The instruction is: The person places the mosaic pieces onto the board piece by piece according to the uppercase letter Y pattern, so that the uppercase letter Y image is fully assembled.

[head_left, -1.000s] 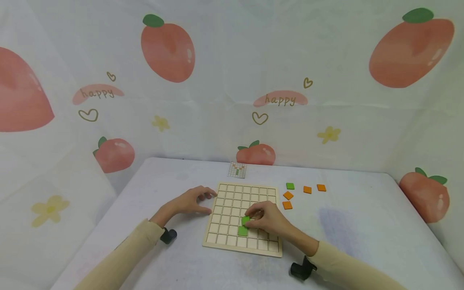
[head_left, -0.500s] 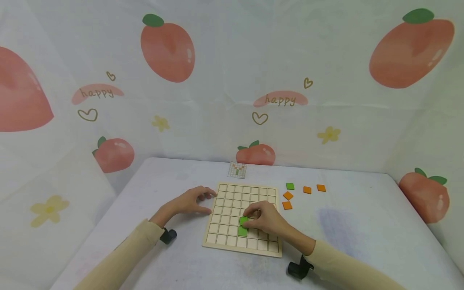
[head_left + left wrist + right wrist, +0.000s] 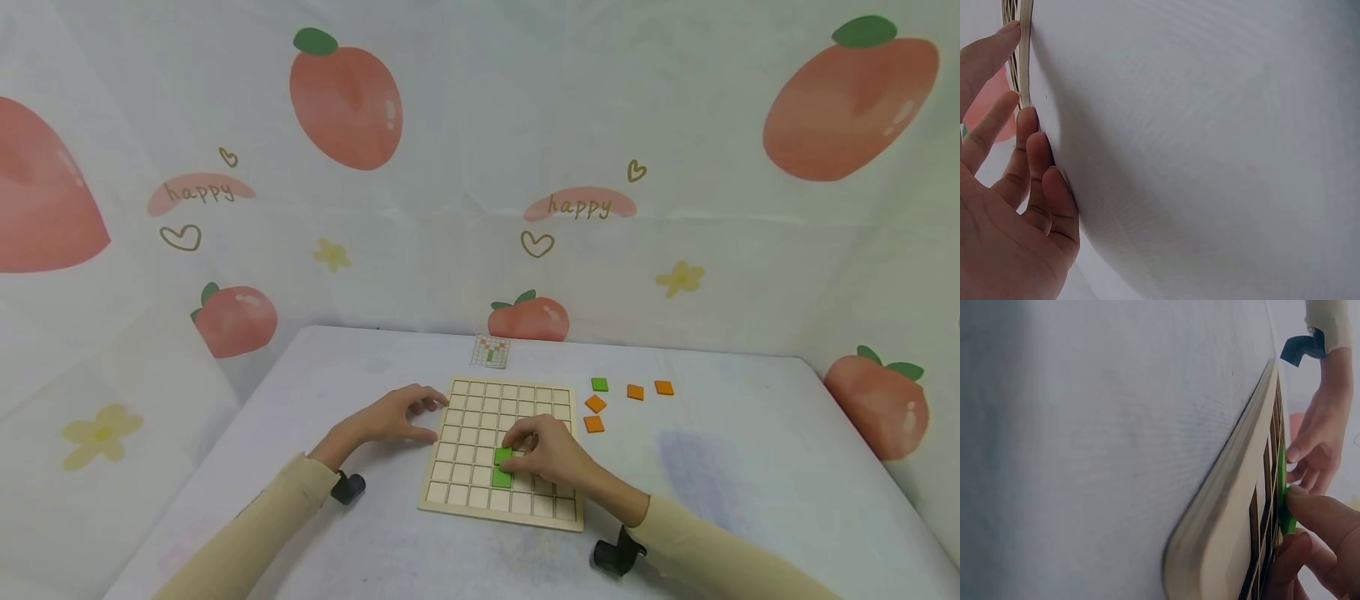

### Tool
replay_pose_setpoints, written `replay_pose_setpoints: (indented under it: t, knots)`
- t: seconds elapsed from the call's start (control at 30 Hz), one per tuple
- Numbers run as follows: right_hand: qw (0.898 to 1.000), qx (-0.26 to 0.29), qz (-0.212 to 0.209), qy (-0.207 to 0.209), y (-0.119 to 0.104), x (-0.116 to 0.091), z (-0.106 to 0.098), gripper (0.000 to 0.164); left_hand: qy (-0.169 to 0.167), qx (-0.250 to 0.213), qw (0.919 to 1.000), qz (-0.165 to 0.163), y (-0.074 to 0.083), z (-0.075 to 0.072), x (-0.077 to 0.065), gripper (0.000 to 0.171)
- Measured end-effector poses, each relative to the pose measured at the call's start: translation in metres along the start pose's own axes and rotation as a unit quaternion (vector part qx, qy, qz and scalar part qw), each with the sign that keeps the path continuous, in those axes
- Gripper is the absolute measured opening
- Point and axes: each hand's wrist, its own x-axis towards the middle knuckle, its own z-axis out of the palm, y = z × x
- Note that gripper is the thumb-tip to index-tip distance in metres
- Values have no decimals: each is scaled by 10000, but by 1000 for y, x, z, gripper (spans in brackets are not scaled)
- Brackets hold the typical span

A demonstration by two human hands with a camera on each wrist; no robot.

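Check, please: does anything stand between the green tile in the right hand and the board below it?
Nothing visible stands between the pinched green tile and the wooden grid board; a second green tile lies alongside, nearer the camera.

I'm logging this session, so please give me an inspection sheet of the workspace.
Surface: white table, bluish patch on the right.
Job's things: wooden grid board; one green tile on it, a second green tile just beyond, seating unclear; loose green tile and four orange tiles to the right; patterned card behind.
Clutter: nothing seen.
Hands: left hand at the board's left edge; right hand pinches the second green tile.
Cables: nothing seen.
Surroundings: white backdrop with printed red fruit.
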Motion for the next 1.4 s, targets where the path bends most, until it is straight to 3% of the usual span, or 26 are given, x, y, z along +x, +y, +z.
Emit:
replay_pose_setpoints:
  t: [1.03,1.4]
  knots:
    - [9997,162,65,-159,1,1,-3,14,-10,-43,10000,-21,3,-2,-1,54]
    - [9949,877,272,-420,7,-6,-24,19,-24,-57,10000,-19,3,-2,-1,54]
